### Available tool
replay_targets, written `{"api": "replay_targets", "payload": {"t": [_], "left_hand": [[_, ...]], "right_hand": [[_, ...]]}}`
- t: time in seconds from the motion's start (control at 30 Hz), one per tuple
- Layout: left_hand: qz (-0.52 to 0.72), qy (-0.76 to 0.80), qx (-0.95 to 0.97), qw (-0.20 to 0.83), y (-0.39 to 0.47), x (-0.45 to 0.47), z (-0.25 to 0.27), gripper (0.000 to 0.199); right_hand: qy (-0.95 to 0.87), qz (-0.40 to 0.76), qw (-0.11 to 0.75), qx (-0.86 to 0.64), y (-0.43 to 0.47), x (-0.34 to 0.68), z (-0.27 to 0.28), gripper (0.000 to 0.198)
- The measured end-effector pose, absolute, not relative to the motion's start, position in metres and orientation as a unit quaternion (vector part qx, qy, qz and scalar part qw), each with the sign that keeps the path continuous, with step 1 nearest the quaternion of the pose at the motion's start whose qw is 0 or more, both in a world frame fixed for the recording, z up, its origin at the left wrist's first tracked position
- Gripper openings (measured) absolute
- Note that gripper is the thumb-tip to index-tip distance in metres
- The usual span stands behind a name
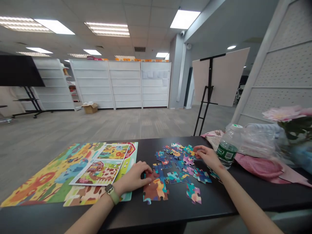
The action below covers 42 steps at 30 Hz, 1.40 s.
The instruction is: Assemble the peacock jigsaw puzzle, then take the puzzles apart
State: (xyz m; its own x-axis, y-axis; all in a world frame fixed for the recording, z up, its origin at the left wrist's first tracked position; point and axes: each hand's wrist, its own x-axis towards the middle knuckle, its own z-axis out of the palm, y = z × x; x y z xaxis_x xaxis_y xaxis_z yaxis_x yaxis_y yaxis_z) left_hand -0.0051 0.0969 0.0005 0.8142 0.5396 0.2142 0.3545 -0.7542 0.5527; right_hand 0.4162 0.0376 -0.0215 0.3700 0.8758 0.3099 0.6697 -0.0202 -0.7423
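Resting left hand (135,175), narrowly open at the fingers, on joined puzzle section (156,190), lower centre; reaching right hand (209,158) into loose pieces (188,160), right of centre, pinching or not, hard to tell. Best brace lightly!

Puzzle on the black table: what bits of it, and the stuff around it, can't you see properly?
All in the head view:
Brown joined puzzle section: partly covered by the left hand.
Right hand: it hides what is under it, so I can't tell if it holds a piece.
Green bottle label: small print too tiny to read.
Pink flower: blurred.
Black screen: cut off by the left edge.
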Motion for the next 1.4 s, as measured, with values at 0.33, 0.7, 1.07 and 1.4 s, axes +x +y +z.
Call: {"api": "replay_targets", "payload": {"t": [0.33, 0.7, 1.07, 1.4], "left_hand": [[0.186, 0.246, 0.917, 0.254, 0.096, -0.005, 0.002, 0.017], [0.179, 0.259, 0.918, 0.241, 0.093, -0.004, 0.005, 0.016], [0.181, 0.258, 0.918, 0.239, 0.094, -0.004, 0.006, 0.017], [0.202, 0.243, 0.903, 0.291, 0.101, -0.006, 0.002, 0.029]], "right_hand": [[-0.629, -0.063, 0.324, -0.704, 0.033, 0.389, -0.018, 0.042], [-0.733, -0.021, 0.196, -0.651, 0.035, 0.358, -0.013, 0.028], [-0.592, -0.122, 0.184, -0.775, 0.034, 0.383, -0.020, 0.030], [-0.737, -0.018, 0.138, -0.661, 0.114, 0.309, -0.002, 0.038]]}}
